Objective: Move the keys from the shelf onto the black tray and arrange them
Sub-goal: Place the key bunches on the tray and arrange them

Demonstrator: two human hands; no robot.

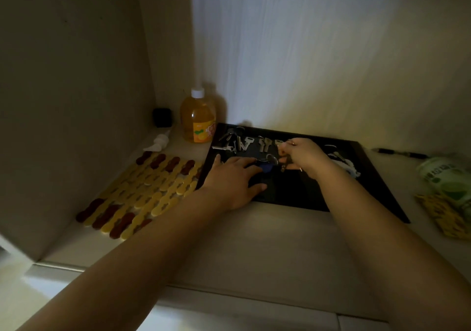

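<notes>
A black tray (pixel 300 193) lies on the shelf against the back wall. Several silver keys (pixel 242 142) lie in a row along its far edge. My left hand (pixel 232 177) rests flat on the tray's left part, fingertips touching a key bunch with a blue tag (pixel 267 168). My right hand (pixel 303 156) hovers over the tray's middle, its fingers pinched on a small key (pixel 283 167) that hangs beneath them. More keys on a white strap (pixel 344 163) lie at the tray's right, partly hidden by my right wrist.
An orange liquid bottle (pixel 198 119) stands left of the tray's far corner, with a small black cube (pixel 162 117) and a white pump head (pixel 159 142) beside it. A yellow-and-brown mat (pixel 142 193) lies left. A pen (pixel 400 153) and green packets (pixel 448 180) are right.
</notes>
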